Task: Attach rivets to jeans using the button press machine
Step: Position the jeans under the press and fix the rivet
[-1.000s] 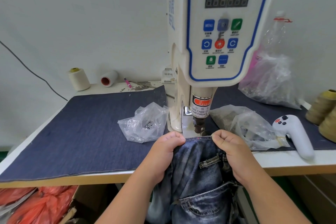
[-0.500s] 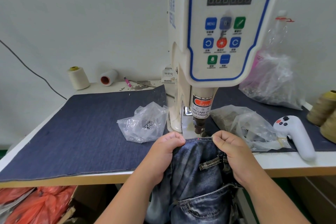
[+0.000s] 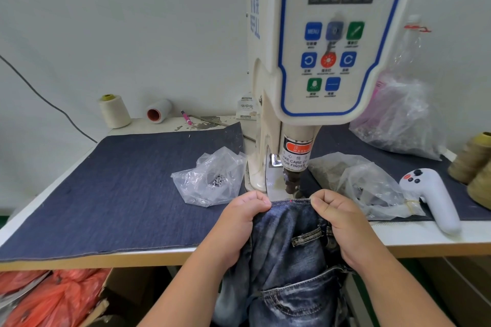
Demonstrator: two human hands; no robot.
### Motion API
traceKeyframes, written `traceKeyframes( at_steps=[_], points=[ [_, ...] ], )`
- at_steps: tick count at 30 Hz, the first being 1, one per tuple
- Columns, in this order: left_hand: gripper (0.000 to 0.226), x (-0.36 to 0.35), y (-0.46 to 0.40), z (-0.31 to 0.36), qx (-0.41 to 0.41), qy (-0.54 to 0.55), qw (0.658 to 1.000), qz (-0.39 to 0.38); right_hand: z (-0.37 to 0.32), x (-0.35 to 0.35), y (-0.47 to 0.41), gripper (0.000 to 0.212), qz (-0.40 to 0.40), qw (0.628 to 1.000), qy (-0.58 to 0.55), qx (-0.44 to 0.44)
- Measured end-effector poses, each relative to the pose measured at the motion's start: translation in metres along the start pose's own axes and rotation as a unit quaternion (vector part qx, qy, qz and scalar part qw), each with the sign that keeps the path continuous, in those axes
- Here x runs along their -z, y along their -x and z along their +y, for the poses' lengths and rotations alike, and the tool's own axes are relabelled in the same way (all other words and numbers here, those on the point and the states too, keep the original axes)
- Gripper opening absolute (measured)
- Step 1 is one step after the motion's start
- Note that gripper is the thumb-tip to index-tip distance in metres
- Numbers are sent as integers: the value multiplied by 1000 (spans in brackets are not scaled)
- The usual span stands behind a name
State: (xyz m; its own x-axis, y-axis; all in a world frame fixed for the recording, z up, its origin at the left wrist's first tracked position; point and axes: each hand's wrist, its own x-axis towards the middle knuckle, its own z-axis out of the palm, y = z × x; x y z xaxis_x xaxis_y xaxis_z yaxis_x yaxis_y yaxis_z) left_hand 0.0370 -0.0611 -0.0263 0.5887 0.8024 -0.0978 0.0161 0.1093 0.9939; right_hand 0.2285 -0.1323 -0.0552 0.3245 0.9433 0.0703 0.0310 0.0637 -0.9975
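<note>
Jeans edge held steady at the press, almost no shift in the last second.

Left hand (image 3: 240,216) and right hand (image 3: 336,216) keep pinching the jeans (image 3: 289,223) taut just under the machine (image 3: 292,180); likely lined up for riveting.

One head-worn, wide-angle view looks forward and down from close above the near edge of the surface (image 3: 425,232). The button press machine (image 3: 329,61) rises straight ahead, very near and cut off at the top; the wall lies far behind.
</note>
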Motion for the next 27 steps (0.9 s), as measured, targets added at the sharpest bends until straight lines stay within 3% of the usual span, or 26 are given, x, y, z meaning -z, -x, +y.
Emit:
traceKeyframes(
  at_steps=[27],
  points=[
    [11,-1,0,2,6,-8,1000,6,-1,1,-1,33,-4,1000,-27,1]
  ],
)
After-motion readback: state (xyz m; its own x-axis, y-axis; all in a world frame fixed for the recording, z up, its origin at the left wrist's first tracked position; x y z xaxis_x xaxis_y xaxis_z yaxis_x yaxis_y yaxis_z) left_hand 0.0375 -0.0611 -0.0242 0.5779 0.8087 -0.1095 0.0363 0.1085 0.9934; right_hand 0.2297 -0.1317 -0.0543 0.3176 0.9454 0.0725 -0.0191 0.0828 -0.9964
